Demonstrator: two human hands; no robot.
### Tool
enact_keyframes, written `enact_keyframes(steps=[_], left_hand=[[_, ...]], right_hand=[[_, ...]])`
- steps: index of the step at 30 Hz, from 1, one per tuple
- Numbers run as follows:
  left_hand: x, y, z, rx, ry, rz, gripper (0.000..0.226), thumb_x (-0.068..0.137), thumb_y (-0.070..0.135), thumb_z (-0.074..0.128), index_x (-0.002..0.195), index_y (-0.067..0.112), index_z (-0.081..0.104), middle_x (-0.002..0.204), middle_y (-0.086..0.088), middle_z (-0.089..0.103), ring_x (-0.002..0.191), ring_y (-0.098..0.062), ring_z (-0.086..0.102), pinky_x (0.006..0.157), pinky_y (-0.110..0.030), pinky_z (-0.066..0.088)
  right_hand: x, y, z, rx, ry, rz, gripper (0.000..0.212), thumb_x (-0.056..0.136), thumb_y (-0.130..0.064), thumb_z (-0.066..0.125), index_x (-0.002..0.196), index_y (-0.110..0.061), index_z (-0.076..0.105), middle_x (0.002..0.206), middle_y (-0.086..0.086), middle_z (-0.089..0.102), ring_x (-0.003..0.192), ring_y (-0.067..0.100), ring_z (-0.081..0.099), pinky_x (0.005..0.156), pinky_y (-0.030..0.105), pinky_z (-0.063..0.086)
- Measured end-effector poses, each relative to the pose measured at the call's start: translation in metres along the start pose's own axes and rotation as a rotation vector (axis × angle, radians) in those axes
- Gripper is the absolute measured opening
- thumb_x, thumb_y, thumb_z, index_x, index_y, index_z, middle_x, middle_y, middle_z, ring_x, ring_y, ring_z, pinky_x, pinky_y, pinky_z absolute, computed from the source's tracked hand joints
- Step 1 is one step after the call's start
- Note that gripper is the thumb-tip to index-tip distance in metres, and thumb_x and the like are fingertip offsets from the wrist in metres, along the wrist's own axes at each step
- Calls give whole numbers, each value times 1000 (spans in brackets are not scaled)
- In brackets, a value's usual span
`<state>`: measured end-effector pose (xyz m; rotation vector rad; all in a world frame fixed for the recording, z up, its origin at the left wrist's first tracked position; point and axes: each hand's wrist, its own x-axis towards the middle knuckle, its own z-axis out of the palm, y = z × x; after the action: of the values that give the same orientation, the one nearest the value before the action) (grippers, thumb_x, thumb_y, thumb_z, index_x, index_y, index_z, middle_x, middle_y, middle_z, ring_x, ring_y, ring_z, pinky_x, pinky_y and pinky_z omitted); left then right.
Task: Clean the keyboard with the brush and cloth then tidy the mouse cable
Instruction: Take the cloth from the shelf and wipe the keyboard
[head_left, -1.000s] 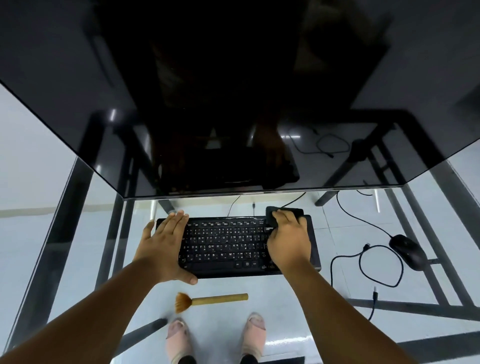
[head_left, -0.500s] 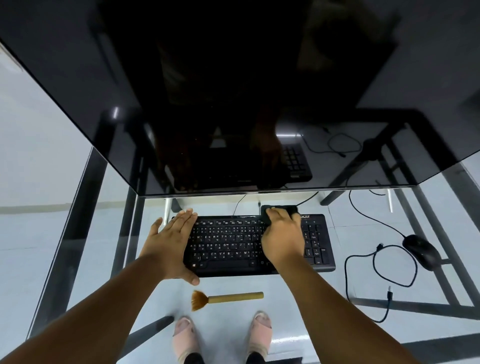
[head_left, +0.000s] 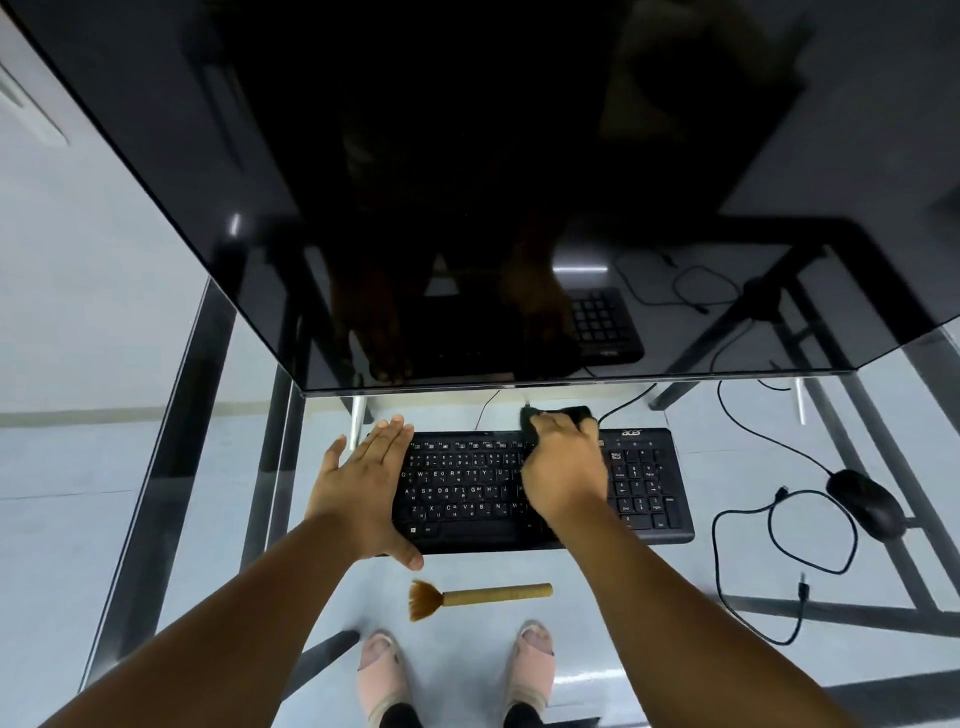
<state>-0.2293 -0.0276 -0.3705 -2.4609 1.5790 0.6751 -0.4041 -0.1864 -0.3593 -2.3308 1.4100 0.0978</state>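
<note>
Glass desk (head_left: 675, 582) at frame centre carries the keyboard (head_left: 540, 491). Left hand (head_left: 363, 488) lies flat, fingers spread, on its left end; right hand (head_left: 563, 467) presses a dark cloth (head_left: 563, 414) along its top edge. Brush (head_left: 478, 597) lies below.

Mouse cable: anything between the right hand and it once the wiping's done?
Nothing visible. The right hand presses the cloth on the keyboard. The mouse cable lies looped on bare glass to the keyboard's right, beside the mouse. Only the keyboard's right end lies between.
</note>
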Motion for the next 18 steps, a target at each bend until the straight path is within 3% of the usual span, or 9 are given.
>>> enact_keyframes(steps=[6, 11, 14, 18], left_hand=[[0, 0, 0, -15, 4, -2, 154, 41, 82, 72, 152, 23, -16, 162, 5, -14, 149, -12, -8, 120, -47, -5], [-1, -1, 0, -35, 2, -8, 154, 42, 80, 74, 152, 23, -17, 162, 5, -15, 149, -13, -8, 120, -46, -6], [-1, 0, -1, -29, -7, -10, 153, 43, 80, 74, 152, 23, -17, 162, 5, -15, 149, -13, -9, 120, -45, -7], [-1, -1, -3, -35, -1, -16, 153, 42, 79, 75, 152, 24, -16, 162, 7, -16, 149, -11, -9, 120, -44, -8]], right_hand=[[-17, -16, 15, 4, -40, -330, 62, 89, -7, 46, 148, -27, 40, 149, -17, 40, 124, 19, 33, 95, 31, 50], [-11, 20, 7, -17, 48, -122, 62, 87, -3, 46, 145, -23, 44, 148, -13, 44, 130, 23, 29, 90, 37, 55], [-1, 3, 5, -27, 23, -20, 62, 86, -3, 49, 145, -18, 43, 145, -8, 46, 129, 25, 28, 87, 36, 54], [-6, -33, 13, -3, -42, -174, 66, 87, -6, 52, 149, -21, 37, 147, -10, 43, 127, 22, 29, 96, 34, 50]])
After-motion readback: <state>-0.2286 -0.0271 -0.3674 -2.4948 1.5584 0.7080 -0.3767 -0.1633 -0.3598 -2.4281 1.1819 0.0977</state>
